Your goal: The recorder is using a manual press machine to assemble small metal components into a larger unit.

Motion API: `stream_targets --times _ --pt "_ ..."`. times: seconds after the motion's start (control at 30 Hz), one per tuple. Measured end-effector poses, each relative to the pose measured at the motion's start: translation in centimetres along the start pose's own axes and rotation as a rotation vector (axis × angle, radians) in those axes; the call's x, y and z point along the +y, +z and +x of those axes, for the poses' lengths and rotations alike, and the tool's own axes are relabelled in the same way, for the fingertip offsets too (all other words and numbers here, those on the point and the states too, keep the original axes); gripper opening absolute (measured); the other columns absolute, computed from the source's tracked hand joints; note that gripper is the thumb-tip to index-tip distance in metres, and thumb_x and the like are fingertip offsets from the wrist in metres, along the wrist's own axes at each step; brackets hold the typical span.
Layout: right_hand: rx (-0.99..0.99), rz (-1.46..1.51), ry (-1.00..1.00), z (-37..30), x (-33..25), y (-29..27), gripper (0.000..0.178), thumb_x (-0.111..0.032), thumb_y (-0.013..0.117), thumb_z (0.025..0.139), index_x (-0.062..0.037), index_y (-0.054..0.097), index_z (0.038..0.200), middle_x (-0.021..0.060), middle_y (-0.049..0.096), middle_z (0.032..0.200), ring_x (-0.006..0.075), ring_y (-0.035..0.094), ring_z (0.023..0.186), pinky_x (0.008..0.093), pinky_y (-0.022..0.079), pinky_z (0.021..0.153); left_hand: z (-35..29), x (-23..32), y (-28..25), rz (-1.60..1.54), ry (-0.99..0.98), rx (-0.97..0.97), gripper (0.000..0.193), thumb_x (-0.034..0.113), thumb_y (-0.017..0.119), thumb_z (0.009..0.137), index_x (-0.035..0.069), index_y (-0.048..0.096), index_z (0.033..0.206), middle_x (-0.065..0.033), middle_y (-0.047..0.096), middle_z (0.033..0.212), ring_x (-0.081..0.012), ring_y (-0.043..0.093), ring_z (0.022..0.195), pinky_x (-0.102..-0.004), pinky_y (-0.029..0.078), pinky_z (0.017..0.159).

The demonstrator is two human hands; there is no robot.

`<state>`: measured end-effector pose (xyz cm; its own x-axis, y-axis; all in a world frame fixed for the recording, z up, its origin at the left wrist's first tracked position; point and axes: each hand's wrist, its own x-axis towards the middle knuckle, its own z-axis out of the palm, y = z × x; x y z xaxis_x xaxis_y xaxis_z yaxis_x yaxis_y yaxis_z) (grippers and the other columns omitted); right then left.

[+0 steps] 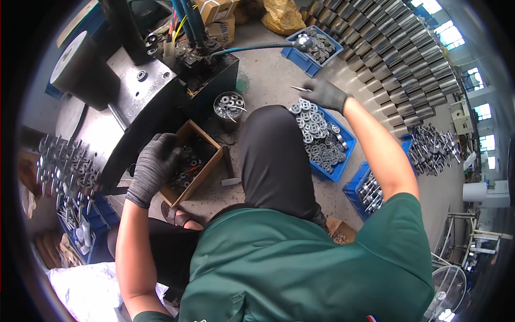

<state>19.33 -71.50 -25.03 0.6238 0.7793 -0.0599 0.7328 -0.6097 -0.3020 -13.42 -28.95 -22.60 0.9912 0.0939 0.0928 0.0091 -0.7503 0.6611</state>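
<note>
Above the bin's (350, 152) far edge, right hand (325, 95) pinches rod (300, 88).
Left hand (156, 165), half-curled by box (205, 176), hold unclear; best pinch lightly.

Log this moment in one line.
left hand: beside wooden box | right hand: holding slim metal piece | nearby: blue bin, metal discs

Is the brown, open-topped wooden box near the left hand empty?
No: the brown, open-topped wooden box near the grey-gloved left hand holds a jumble of small, dark parts.
</note>
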Motion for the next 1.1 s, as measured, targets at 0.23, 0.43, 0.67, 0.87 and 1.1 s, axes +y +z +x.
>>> stream_targets --times 0.23,0.43,0.67,0.87,1.1 --pt "0.372 1.764 0.968 -15.9 8.0 7.1 0.032 -0.039 0.052 0.104 -0.0083 0.059 0.109 0.0130 0.069 0.079 0.0218 0.062 0.057 0.0403 0.056 0.054 -2.1 -1.4 0.8 0.177 -0.073 -0.342 0.035 0.017 0.068 0.089 0.002 0.064 0.120 -0.0209 0.066 0.112 -0.0401 0.065 0.105 -0.0462 0.053 0.092" --pt "0.440 1.937 0.958 -18.1 9.3 11.3 0.027 -0.033 0.051 0.102 -0.0074 0.059 0.107 0.0169 0.070 0.087 0.0239 0.064 0.064 0.0434 0.057 0.061 -3.4 -3.9 1.7 0.134 -0.164 -0.414 0.032 0.016 0.068 0.088 0.001 0.064 0.116 -0.0220 0.066 0.109 -0.0404 0.065 0.103 -0.0460 0.053 0.090" --pt "0.156 0.863 0.930 -14.8 9.8 14.1 0.028 -0.021 0.065 0.083 -0.0043 0.073 0.104 0.0135 0.075 0.090 0.0225 0.071 0.070 0.0391 0.057 0.061 -3.5 -6.1 2.0 0.159 -0.160 -0.363 0.033 0.018 0.069 0.090 0.001 0.066 0.119 -0.0230 0.070 0.105 -0.0400 0.067 0.103 -0.0448 0.053 0.090" --pt "-0.201 -0.076 0.698 -9.8 9.7 15.3 0.038 -0.023 0.064 0.083 -0.0136 0.076 0.118 0.0194 0.073 0.115 0.0358 0.070 0.109 0.0437 0.054 0.096 -4.4 -8.4 2.1 0.204 -0.276 -0.406 0.031 0.021 0.067 0.091 0.001 0.067 0.116 -0.0248 0.070 0.105 -0.0430 0.067 0.102 -0.0466 0.054 0.088" --pt "-0.441 -0.399 0.528 -5.6 8.6 15.4 0.032 -0.019 0.055 0.089 -0.0064 0.079 0.108 0.0214 0.073 0.116 0.0366 0.072 0.107 0.0491 0.057 0.090 -4.5 -9.2 2.6 0.234 -0.231 -0.422 0.030 0.022 0.068 0.089 0.000 0.065 0.110 -0.0266 0.068 0.099 -0.0460 0.065 0.098 -0.0491 0.053 0.084"
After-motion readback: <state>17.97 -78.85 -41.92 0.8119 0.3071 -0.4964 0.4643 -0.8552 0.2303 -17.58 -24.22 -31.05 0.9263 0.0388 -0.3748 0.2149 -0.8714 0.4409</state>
